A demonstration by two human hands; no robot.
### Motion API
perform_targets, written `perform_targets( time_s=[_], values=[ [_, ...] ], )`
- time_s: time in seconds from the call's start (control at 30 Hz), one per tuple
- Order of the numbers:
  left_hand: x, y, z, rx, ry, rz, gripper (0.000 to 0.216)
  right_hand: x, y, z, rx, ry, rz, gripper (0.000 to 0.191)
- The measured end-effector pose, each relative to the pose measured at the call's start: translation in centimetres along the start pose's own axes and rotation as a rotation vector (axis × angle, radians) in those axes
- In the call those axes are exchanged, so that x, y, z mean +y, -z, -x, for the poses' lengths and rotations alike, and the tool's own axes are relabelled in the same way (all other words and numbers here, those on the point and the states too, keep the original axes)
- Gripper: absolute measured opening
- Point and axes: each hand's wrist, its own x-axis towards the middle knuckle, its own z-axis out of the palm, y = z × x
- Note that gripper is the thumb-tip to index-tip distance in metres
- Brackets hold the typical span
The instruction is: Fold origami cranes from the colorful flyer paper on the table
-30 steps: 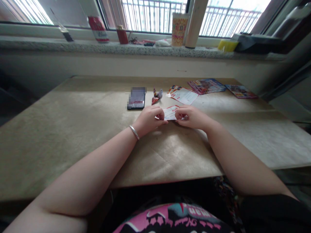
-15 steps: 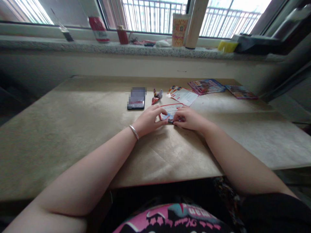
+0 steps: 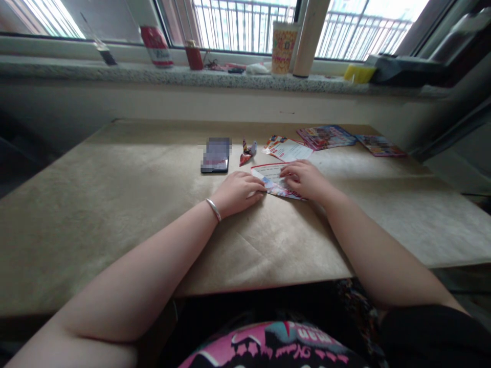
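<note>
Since half a second ago, my right hand (image 3: 306, 180) has shifted outward and away from my left hand (image 3: 240, 193), and more of the printed paper (image 3: 269, 172) shows between them. The paper lies on the table (image 3: 134, 204) in front of me: my left fingertips meet its lower left edge, while my right hand rests over its right part, hiding that end. My left fingers are stretched out together with a narrow gap to the thumb; my right fingers are loosely bent and spread on top, pinching nothing. I cannot tell how firmly either hand presses.

The paper has a red strip along its far edge, rows of small print on white, and a blue and pinkish picture along the near side. A folded paper piece (image 3: 247, 153) stands just beyond its left corner.
</note>
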Motion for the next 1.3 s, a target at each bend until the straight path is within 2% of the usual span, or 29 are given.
perform_targets(
  time_s=[0.33,0.63,0.73,0.83,0.97,1.07,1.2,1.3],
  values=[
    [0.1,0.3,0.1,0.016,0.207,-0.14,0.034,-0.9,-0.1,0.3,-0.229,-0.036,0.018,0.038],
    [0.5,-0.3,0.1,-0.118,0.401,-0.088,0.054,-2.7,0.8,0.4,-0.293,-0.083,0.167,0.049],
    [0.7,-0.3,0.2,-0.137,0.423,-0.039,0.067,-3.4,1.0,0.4,-0.299,-0.087,0.201,0.051],
    [0.9,-0.2,0.3,-0.097,0.333,0.02,0.079,-3.7,1.1,0.4,-0.298,-0.103,0.235,0.051],
    [1.2,-0.3,0.3,-0.021,0.141,0.002,0.053,-3.8,1.0,0.4,-0.274,-0.101,0.264,0.05],
    [1.1,-0.2,0.1,-0.013,0.064,-0.015,0.032,-3.4,0.8,0.5,-0.211,-0.02,0.222,0.04],
    [0.8,0.4,0.0,-0.017,0.134,-0.013,0.025,-2.8,0.7,0.3,-0.169,0.11,0.098,0.022],
    [0.9,0.7,0.1,-0.037,0.213,-0.037,0.03,-2.6,0.5,0.3,-0.19,0.144,0.056,0.022]
  ],
)
